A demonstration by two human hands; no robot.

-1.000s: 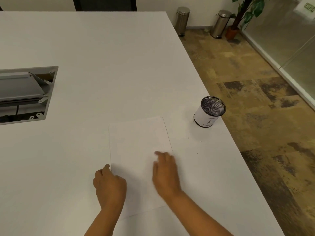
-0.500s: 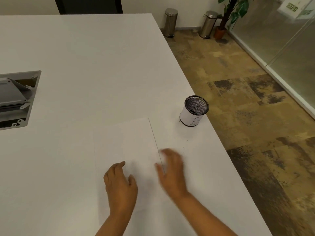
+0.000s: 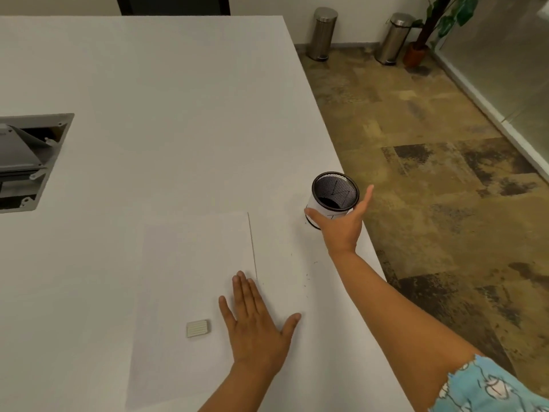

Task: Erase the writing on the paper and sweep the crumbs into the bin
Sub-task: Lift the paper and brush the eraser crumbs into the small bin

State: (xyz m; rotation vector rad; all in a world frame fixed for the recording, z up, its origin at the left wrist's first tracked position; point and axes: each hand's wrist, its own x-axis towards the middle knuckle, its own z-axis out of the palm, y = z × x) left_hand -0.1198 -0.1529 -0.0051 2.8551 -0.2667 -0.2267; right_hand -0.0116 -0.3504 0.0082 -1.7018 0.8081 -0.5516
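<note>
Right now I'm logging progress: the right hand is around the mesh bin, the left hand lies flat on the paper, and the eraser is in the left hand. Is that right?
Not quite. The head view shows the eraser lying loose on the paper, beside the left hand, not in it. The rest holds: the right hand is around the mesh bin, and the left hand lies flat on the paper.

Two bare forearms, no rings, watch or bracelets visible on left hand or right hand. Short sleeve on the right arm only: light blue fabric, white pattern outlined in dark lines, frayed-looking hem.
</note>
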